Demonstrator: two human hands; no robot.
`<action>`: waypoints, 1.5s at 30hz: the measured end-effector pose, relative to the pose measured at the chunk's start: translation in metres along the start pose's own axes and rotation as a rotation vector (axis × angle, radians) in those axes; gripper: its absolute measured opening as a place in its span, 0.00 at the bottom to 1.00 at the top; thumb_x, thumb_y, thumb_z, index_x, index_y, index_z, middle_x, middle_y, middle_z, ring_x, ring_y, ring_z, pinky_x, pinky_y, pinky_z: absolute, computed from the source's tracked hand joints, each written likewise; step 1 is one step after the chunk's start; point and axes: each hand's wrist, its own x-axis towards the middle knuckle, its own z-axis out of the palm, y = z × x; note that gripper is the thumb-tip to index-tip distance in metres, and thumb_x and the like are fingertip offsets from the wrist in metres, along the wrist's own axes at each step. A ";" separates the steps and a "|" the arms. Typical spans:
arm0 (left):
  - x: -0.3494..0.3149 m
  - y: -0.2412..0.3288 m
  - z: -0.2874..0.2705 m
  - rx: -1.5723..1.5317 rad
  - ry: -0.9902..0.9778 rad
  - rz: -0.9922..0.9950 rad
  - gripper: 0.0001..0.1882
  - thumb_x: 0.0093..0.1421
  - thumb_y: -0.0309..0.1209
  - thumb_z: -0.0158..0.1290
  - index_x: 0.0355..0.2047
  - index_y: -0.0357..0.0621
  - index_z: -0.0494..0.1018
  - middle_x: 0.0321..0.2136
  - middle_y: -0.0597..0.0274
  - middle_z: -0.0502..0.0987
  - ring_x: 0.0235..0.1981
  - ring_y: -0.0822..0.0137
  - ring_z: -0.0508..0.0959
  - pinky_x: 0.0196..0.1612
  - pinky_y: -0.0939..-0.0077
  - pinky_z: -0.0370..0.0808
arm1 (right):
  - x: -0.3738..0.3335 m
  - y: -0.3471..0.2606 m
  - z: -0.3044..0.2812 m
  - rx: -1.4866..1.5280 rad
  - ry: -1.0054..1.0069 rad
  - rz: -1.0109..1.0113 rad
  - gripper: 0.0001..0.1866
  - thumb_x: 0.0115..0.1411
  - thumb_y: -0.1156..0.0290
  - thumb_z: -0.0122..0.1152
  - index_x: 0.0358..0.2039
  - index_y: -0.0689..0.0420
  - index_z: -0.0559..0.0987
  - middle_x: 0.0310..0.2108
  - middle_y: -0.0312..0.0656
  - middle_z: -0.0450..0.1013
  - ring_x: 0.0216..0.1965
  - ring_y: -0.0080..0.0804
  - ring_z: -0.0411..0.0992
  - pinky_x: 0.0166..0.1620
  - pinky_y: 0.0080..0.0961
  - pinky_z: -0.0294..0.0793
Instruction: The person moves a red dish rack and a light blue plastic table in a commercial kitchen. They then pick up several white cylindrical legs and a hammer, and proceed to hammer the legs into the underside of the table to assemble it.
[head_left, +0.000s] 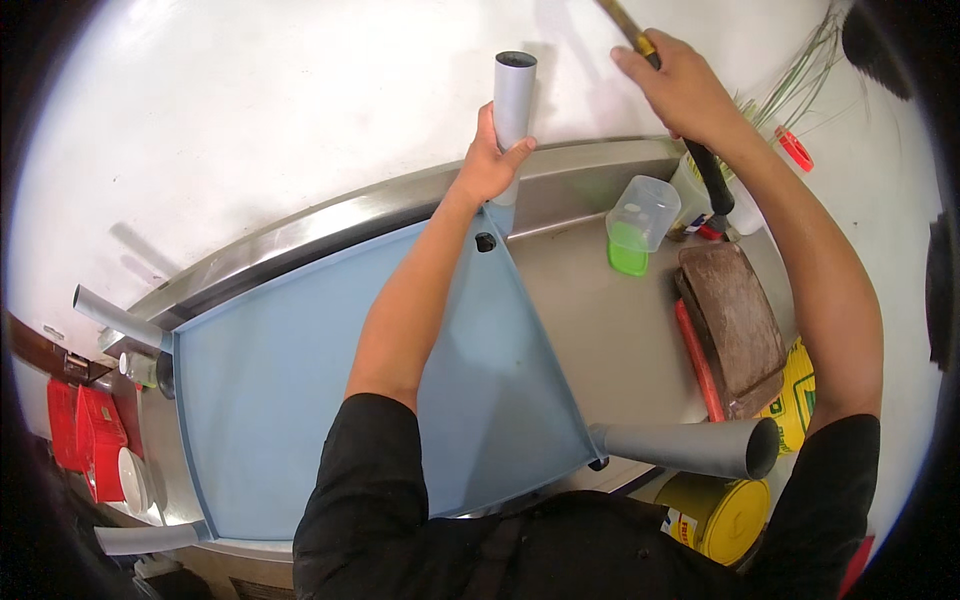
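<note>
A blue tray-like tabletop lies upside down on a steel counter, with a grey tube leg standing at each corner. My left hand is wrapped around the far right leg, whose hollow end points up. Raised to the right of that leg, my right hand grips a long-handled tool with a black grip and a brass-coloured shaft. The tool's far end is cut off at the top of the picture, so its kind does not show. A dark hole shows in the tabletop near the held leg.
Right of the tabletop, the steel counter holds a clear container with a green lid, and a brown slab-like block. A yellow-lidded tub stands below the near right leg. Red containers sit at far left.
</note>
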 end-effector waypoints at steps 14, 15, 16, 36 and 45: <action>-0.003 0.000 0.006 0.018 0.018 0.009 0.39 0.67 0.38 0.64 0.69 0.43 0.53 0.55 0.49 0.73 0.57 0.58 0.74 0.62 0.60 0.70 | 0.003 0.020 0.012 -0.235 -0.023 -0.225 0.27 0.68 0.50 0.60 0.43 0.68 0.80 0.23 0.51 0.77 0.17 0.43 0.77 0.21 0.38 0.77; -0.004 -0.001 0.007 0.001 0.013 0.027 0.37 0.67 0.37 0.64 0.67 0.43 0.54 0.55 0.49 0.73 0.56 0.58 0.74 0.61 0.59 0.71 | 0.000 0.020 0.015 -0.267 -0.055 -0.243 0.26 0.68 0.50 0.60 0.43 0.67 0.80 0.22 0.50 0.76 0.15 0.41 0.76 0.19 0.37 0.76; -0.004 -0.001 0.006 -0.008 0.017 0.039 0.36 0.67 0.37 0.63 0.66 0.43 0.55 0.54 0.50 0.74 0.56 0.59 0.74 0.61 0.59 0.71 | -0.003 0.022 0.013 -0.270 -0.105 -0.183 0.26 0.68 0.50 0.60 0.42 0.67 0.80 0.21 0.49 0.76 0.15 0.40 0.75 0.19 0.36 0.76; 0.017 0.045 0.011 -0.071 0.043 -0.264 0.21 0.52 0.30 0.66 0.44 0.34 0.76 0.36 0.55 0.80 0.39 0.63 0.80 0.45 0.63 0.78 | -0.160 0.090 0.146 0.417 -0.607 0.277 0.20 0.73 0.55 0.57 0.34 0.61 0.73 0.19 0.41 0.69 0.14 0.32 0.70 0.17 0.32 0.70; 0.025 0.052 0.006 -0.076 0.026 -0.276 0.19 0.51 0.28 0.66 0.42 0.34 0.75 0.35 0.56 0.80 0.37 0.64 0.80 0.43 0.63 0.78 | -0.178 0.083 0.145 0.337 -0.656 0.301 0.22 0.73 0.54 0.56 0.35 0.65 0.74 0.23 0.54 0.73 0.28 0.50 0.77 0.36 0.47 0.75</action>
